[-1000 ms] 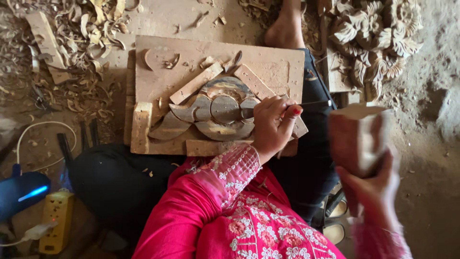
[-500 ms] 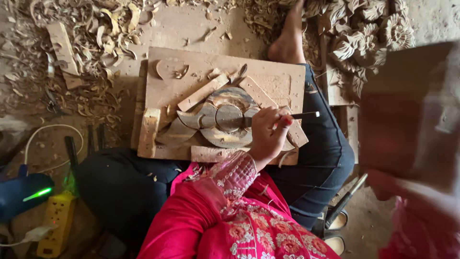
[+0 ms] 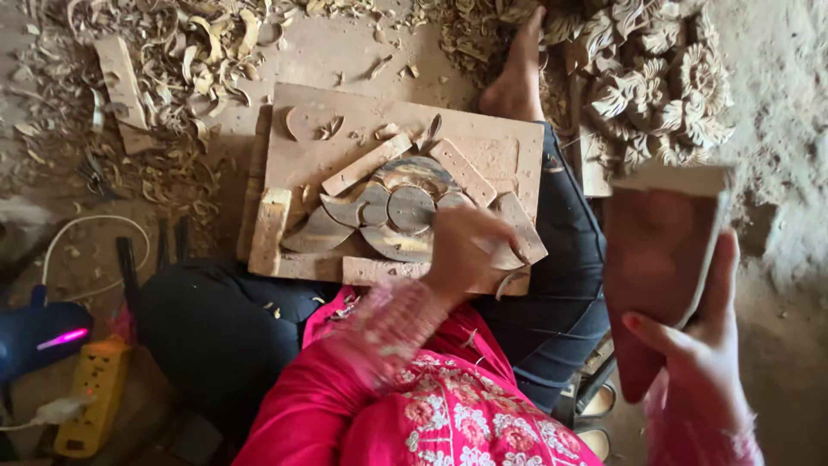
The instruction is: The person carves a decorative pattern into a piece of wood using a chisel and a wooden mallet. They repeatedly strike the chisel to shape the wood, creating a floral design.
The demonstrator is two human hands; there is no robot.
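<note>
Carved wooden piece (image 3: 392,211), rounded and layered, lies pinned between wooden strips on a flat board (image 3: 492,142) across the person's lap. Left hand (image 3: 470,250) rests closed on its right edge (blurred, so what it grips cannot be told). Right hand (image 3: 703,354) holds up a wedge-shaped wooden mallet (image 3: 660,259), fingers wrapped around it. Wood shavings (image 3: 185,52) litter the floor.

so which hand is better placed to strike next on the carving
Probably the right hand: it holds the wooden mallet raised beside the board, while the left hand rests on the carved piece.
</note>
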